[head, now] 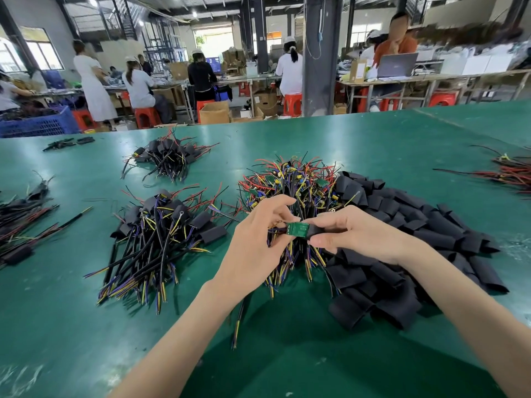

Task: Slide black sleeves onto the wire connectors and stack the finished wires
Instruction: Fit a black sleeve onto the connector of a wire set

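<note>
My left hand (260, 242) pinches a small green circuit board (297, 228) with wires trailing down from it. My right hand (356, 234) holds a black sleeve (313, 231) whose mouth covers the board's right end. Behind the hands lies a heap of bare boards with red, black and yellow wires (290, 182). To the right spreads a big pile of loose black sleeves (408, 239). A stack of sleeved wires (161, 231) lies to the left of my hands.
A second sleeved bundle (166, 158) lies farther back on the green table (71, 311). More wire bundles sit at the left edge (20, 225) and far right (508, 170). A blue crate (40, 123) stands beyond the table; people work at benches behind.
</note>
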Demonstrator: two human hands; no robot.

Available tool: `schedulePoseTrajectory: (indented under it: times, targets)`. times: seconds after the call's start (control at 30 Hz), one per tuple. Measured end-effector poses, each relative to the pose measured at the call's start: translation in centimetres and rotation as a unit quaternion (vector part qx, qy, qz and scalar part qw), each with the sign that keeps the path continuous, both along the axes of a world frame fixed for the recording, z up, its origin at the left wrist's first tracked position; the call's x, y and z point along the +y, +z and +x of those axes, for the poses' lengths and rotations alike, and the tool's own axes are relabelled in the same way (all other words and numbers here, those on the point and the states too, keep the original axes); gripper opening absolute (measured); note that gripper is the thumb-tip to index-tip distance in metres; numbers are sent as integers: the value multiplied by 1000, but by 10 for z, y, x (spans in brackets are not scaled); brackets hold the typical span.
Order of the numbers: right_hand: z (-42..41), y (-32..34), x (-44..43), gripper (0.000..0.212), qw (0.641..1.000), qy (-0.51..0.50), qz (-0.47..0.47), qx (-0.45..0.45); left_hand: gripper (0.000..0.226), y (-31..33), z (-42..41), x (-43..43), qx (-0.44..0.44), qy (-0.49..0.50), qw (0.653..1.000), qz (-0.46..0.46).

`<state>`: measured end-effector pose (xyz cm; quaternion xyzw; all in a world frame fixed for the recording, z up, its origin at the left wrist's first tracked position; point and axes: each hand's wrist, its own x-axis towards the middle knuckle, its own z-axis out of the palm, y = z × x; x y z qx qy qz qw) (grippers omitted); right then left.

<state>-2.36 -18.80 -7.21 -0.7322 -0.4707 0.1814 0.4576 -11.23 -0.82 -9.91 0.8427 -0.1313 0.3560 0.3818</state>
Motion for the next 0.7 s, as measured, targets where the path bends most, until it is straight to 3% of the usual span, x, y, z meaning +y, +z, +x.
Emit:
schedulePoseTrajectory:
  times: [0.07, 0.13, 0.23, 0.37, 0.47, 0.53, 0.7]
  targets:
    - [0, -1, 3, 28, 999, -29, 19, -15, 67, 2, -1, 1, 5, 2, 1000, 5]
    - [-1, -2, 7, 33, 991, -73, 6, -113, 66, 4, -2, 3, 14, 9, 1000, 15]
    - [-7, -3, 12, 38, 956, -107, 0, -272, 67, 6, -2, 4, 26, 11, 1000, 13]
    - [-15, -7, 14, 40, 921, -98, -13, -377, 71, 5, -2, 6, 31, 13, 999, 8]
    - [-22, -12, 17, 44, 873, -115, -64, -470, 74, 5, -2, 6, 31, 12, 999, -3]
    - [-24, -13, 18, 45, 862, -121, -76, -487, 74, 5, -1, 6, 28, 5, 1000, -9]
    - [-17, -7, 18, 35, 912, -147, -7, -383, 59, 8, -1, 5, 38, -26, 999, -28]
